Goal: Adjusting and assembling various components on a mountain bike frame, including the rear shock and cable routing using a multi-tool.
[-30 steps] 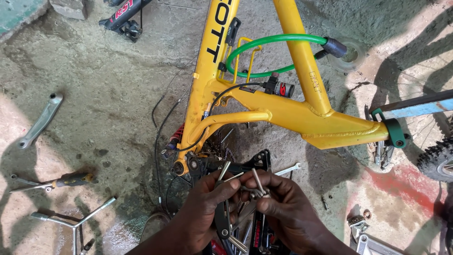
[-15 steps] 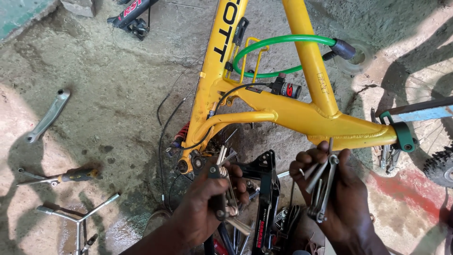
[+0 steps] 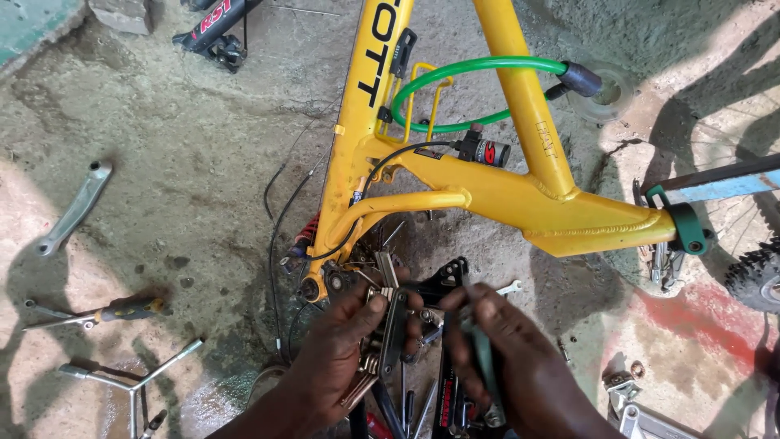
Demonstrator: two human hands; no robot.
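Observation:
A yellow bicycle frame [image 3: 487, 195] lies on the concrete ground, with a green cable lock [image 3: 471, 69] looped through its bottle cage. Just below the frame, my left hand [image 3: 341, 349] grips a folding multi-key tool set [image 3: 388, 313] with metal keys fanned out. Beside it, my right hand [image 3: 512, 358] is closed around a second set of metal keys [image 3: 486, 370], partly hidden by the fingers. Both hands are close together over a black bike part [image 3: 443, 280] and a pile of tools on the ground.
A silver crank arm [image 3: 73, 207] lies at left. A screwdriver-like tool [image 3: 97, 313] and a three-way wrench [image 3: 134, 378] sit lower left. A knobby tyre [image 3: 756, 272] and a blue bar [image 3: 723, 183] are at right. A black fork part [image 3: 215, 28] lies at top.
My right hand has moved left, back toward my left hand, bringing its key set lower. My left hand still holds the folding tool set. The view has shifted slightly.

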